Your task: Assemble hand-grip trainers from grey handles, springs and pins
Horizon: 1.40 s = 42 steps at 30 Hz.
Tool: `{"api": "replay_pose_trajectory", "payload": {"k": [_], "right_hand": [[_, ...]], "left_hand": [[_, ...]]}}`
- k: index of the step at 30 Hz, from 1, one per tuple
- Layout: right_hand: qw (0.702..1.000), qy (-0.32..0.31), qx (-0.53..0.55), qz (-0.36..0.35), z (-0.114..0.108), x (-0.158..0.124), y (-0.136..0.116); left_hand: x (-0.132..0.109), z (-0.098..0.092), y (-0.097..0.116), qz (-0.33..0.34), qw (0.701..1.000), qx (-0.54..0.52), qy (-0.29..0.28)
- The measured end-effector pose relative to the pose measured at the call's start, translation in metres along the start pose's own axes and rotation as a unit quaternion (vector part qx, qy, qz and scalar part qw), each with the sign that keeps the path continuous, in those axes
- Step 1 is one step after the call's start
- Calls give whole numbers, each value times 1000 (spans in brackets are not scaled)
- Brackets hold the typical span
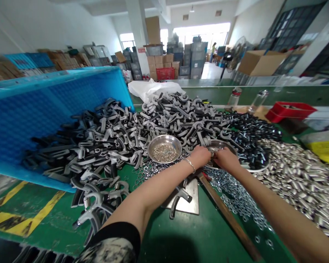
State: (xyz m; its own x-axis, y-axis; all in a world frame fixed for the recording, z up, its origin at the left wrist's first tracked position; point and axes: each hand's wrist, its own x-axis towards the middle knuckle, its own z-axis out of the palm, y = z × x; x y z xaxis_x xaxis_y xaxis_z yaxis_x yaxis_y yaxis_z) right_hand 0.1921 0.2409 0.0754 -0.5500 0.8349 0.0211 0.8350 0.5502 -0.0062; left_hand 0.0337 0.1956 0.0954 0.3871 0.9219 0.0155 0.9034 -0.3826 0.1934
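My left hand and my right hand come together over a metal bowl right of centre. The fingers of both are pinched closed; whatever they hold is too small and hidden to make out. A second metal bowl, holding tiny brass-coloured pieces, stands left of my left hand. Below my hands, a grey-and-black clamp part lies on a flat metal plate. A hammer with a wooden handle slants toward the front edge.
Grey clamp parts are heaped behind the bowls and in a tipped blue crate. Metal nuts, black-handled screws and silvery cylinders spread rightward. A red tray and glass bottles stand behind.
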Motion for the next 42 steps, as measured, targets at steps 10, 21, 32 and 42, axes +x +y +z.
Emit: {"api": "replay_pose_trajectory", "payload": {"k": [10, 21, 32, 42], "right_hand": [[992, 37, 121, 23, -3, 6, 11], [794, -98, 599, 39, -12, -91, -82], [910, -52, 410, 16, 28, -78, -125], [979, -46, 183, -82, 15, -74, -129]], "left_hand": [[14, 20, 0, -28, 999, -41, -12], [-72, -9, -20, -114, 956, -226, 146], [-260, 18, -29, -305, 750, -549, 210], [-212, 44, -11, -205, 914, -281, 210]]}}
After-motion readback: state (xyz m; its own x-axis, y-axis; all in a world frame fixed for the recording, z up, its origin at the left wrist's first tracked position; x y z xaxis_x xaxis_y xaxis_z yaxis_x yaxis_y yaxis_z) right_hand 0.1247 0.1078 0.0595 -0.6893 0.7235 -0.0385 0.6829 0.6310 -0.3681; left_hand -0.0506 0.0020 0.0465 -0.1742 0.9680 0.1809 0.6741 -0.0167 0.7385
